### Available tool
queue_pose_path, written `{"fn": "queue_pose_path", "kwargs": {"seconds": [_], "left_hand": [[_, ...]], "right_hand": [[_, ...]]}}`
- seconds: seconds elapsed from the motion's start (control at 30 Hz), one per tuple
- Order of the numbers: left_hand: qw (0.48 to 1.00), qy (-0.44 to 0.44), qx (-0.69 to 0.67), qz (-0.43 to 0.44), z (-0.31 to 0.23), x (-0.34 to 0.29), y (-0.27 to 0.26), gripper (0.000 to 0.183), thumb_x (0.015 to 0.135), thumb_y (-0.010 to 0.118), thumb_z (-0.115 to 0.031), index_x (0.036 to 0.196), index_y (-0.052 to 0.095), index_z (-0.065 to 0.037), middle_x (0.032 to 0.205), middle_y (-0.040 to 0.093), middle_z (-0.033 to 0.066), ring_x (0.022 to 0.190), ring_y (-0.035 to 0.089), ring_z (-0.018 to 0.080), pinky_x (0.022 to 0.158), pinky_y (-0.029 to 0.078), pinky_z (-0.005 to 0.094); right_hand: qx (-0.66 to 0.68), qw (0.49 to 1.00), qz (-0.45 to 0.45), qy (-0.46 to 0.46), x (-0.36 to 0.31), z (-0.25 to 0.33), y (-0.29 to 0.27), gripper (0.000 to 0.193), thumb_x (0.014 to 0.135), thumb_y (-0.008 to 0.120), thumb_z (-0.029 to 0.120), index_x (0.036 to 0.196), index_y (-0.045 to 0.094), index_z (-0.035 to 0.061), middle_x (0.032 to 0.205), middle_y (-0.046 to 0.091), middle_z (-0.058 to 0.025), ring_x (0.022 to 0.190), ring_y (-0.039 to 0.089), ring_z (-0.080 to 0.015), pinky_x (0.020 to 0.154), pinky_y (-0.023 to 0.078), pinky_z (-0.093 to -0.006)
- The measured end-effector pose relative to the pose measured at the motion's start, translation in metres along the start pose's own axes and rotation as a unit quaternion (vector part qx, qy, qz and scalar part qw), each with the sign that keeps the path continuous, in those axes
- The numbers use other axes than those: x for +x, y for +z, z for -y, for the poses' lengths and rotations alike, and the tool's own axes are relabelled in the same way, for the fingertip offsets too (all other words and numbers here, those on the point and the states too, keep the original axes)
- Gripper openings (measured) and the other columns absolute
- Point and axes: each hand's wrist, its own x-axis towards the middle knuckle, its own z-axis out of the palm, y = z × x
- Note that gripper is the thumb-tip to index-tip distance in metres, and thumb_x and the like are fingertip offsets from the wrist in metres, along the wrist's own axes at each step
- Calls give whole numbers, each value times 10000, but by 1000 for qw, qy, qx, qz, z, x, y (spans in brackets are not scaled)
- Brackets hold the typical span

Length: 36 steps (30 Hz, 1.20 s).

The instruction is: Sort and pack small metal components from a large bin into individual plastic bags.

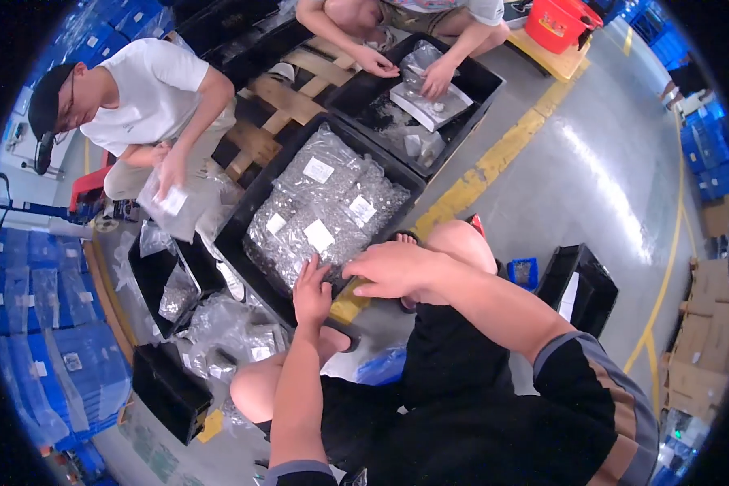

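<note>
A large black bin (232,229) stands in front of me, filled with clear plastic bags (326,180) of small metallic parts, several with white labels. My left hand (311,293) lies with outstretched fingers on the near bags, just inside the bin's near side. Close to its right, my right hand (390,266) hovers over or rests on the bin's near right rim; which of the two I cannot tell. Its fingers point left, apart from the thumb, and nothing shows in them. The undersides of both hands are hidden.
Left, a person (150,105) holds a clear labelled bag (168,202). Beyond, another person's hands (439,78) work over a second black bin (482,81). Smaller black crates (170,393) and loose plastic bags (219,324) lie left. A red bucket (555,24) stands far right.
</note>
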Motion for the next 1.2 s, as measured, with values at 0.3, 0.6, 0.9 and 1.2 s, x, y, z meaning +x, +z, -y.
{"fn": "queue_pose_path", "kwargs": {"seconds": [0.3, 0.6, 0.9, 1.2], "left_hand": [[1000, -8, 4, -7, 3, -1, 3, 381, 799, 534, -83, 1158, 656, -124, 1441, 463, 92, 1338, 406, 329, 1099, 344, 419], [999, -28, 29, 5, -4, 0, -1, 362, 820, 509, -89, 1148, 658, -119, 1438, 470, 76, 1341, 406, 316, 1102, 334, 413], [999, -10, 39, 12, -17, 7, -5, 394, 803, 481, -55, 1156, 648, -103, 1431, 476, 93, 1331, 415, 340, 1085, 352, 435], [997, -37, 65, 31, -29, 14, -1, 412, 787, 441, -43, 1153, 627, -67, 1418, 473, 165, 1317, 409, 416, 1081, 347, 477]], "right_hand": [[-6, 1000, 28, 8, 2, 5, -2, 367, 876, 599, 311, 1147, 577, 64, 988, 649, -158, 974, 608, -368, 838, 471, -481], [223, 972, 6, -67, -20, -17, -63, 426, 908, 577, 336, 1223, 560, 50, 1067, 645, -160, 981, 625, -338, 855, 491, -413], [-110, 936, -197, 271, -24, -278, -118, 301, 818, 579, 123, 1102, 643, 49, 1044, 654, -154, 1034, 608, -332, 887, 488, -407], [-257, 915, -4, 311, 73, -407, -110, 319, 754, 650, 111, 1073, 652, 91, 1094, 638, -137, 1048, 616, -313, 859, 523, -428]]}}
